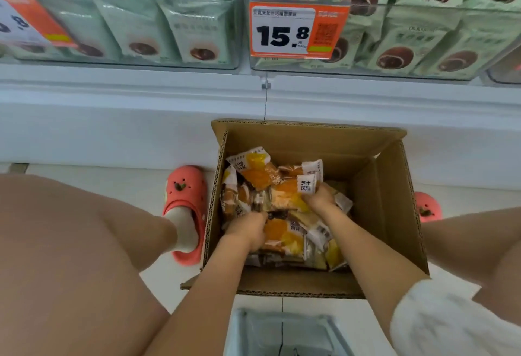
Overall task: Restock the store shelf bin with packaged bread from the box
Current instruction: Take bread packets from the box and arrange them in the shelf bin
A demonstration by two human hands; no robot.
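Observation:
An open cardboard box (389, 186) stands on the floor between my feet, holding several orange, yellow and white bread packets (284, 238). Both my hands are down inside it. My left hand (248, 230) grips packets at the near left of the pile. My right hand (320, 196) grips a packet with a white label in the middle of the pile. A clear plastic bin (239, 327) sits on the floor at the bottom edge, just in front of the box; nothing shows inside it.
Clear shelf bins (236, 31) above hold green packets of chocolate buns, with an orange price tag (296, 31) reading 15.8. A white shelf base (112, 119) runs behind the box. My pink clogs (186, 192) flank the box on the white tiles.

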